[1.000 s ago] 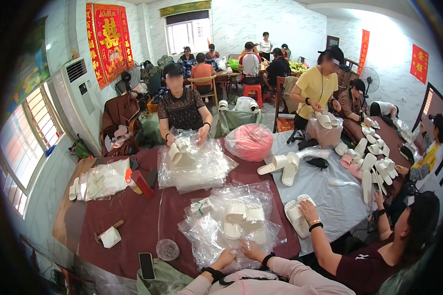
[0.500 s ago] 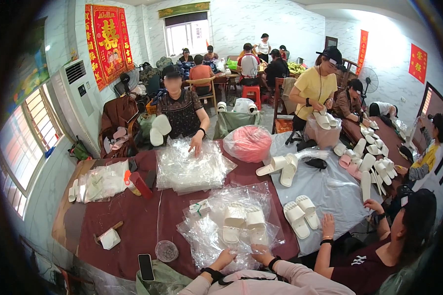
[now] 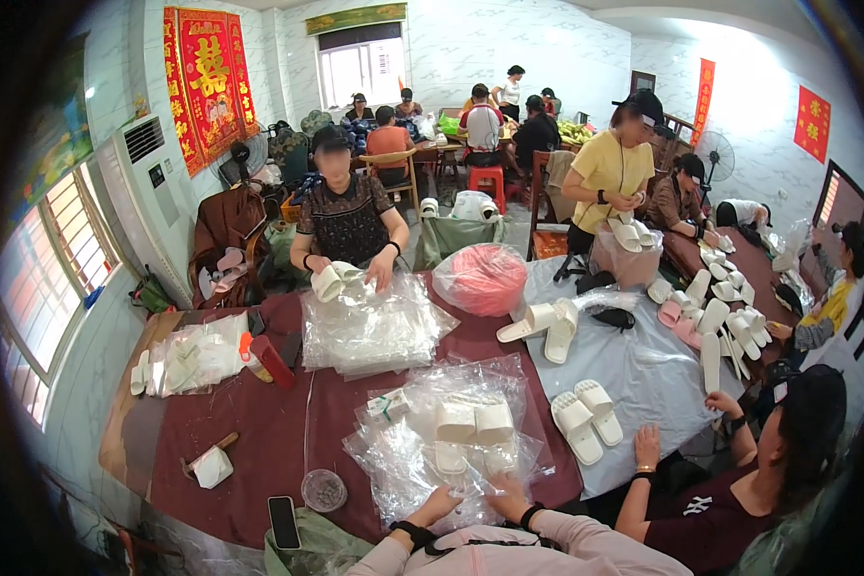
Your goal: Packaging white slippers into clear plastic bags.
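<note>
— What have the hands got?

— My left hand (image 3: 439, 503) and right hand (image 3: 505, 488) both lie open, fingers flat on the clear plastic bags (image 3: 422, 451) at the table's (image 3: 259, 451) near edge.

— And the slippers?

— The white slippers (image 3: 474, 422) sit side by side on the bags, just beyond my fingertips, long axes running away from me.

— Room to move?

— Bare cloth to the left; a phone (image 3: 283, 521) and small bowl (image 3: 324, 490) by the edge.
</note>
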Demonstrator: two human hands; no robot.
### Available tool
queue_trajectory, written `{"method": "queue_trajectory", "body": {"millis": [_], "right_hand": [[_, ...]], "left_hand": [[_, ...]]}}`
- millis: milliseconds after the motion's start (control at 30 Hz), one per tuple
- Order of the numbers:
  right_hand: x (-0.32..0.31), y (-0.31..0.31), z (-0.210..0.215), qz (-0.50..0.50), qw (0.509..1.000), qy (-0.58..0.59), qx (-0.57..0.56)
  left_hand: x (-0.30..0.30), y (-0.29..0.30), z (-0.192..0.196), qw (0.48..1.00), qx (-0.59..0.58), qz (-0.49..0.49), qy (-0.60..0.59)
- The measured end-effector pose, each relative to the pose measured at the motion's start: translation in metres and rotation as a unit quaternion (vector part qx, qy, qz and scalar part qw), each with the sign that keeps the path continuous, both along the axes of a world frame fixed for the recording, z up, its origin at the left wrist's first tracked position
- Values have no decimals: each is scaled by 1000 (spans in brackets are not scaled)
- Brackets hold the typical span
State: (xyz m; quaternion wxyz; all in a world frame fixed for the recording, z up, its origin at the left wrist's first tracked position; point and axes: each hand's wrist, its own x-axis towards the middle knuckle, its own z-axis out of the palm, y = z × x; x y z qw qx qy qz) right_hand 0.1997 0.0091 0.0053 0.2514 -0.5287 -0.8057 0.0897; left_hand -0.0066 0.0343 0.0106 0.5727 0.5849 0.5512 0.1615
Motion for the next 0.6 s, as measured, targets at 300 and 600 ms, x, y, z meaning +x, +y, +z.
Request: {"method": "queue_trajectory", "body": {"millis": [300,600], "right_hand": [[5,-1,-13,-33,999,20,2],[-5,2,1,-127,975,-161,-86]], "left_hand": [[0,-1,16,995,-78,9,-63],[2,2,24,998,-62,-20,-15]]}}
